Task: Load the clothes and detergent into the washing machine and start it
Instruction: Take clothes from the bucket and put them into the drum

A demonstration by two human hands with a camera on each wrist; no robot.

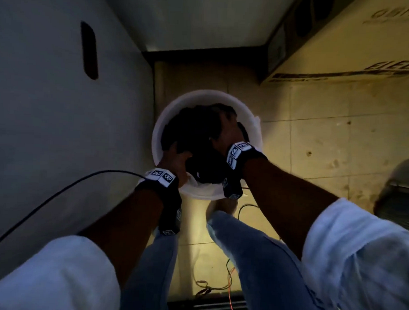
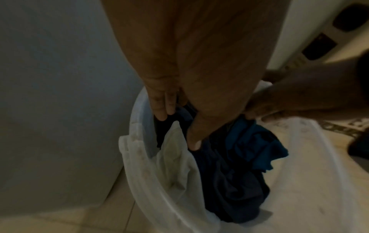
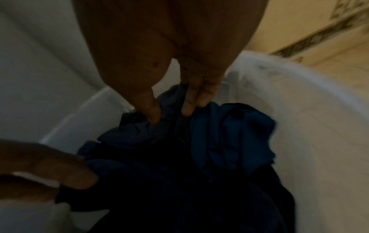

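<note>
Now, fingers first: both sets are curled down into a pile of dark cloth.
Left hand fingers (image 2: 159,108): tips buried at the pile's left edge against the bucket wall, thumb pressing in from the near side; they appear to pinch the fabric.
Right hand fingers (image 3: 191,100): thumb and two fingertips pinch a fold of navy cloth at the far side of the pile.
Left hand (image 1: 175,157): at the near-left rim of the bucket, wrist in a black band with printed markers.
Right hand (image 1: 225,130): over the right-centre of the pile, reaching further in.
Clothes: bundle of dark navy and teal-blue garments (image 2: 239,157), crumpled, all inside the bucket; none lifted clear.
Bucket: round white translucent plastic bucket (image 1: 163,116), standing on the floor just right of the grey appliance.
Appliance: tall pale-grey panel with a dark oval slot (image 1: 50,91), left of the bucket; whether it is the washing machine I cannot tell.
Floor: beige tiled floor (image 1: 327,136); printed cardboard box (image 1: 355,44) far right.
Detergent: not seen.
Progress: early, by my reading. Clothes gripped only; loading, detergent and starting all remain.
</note>
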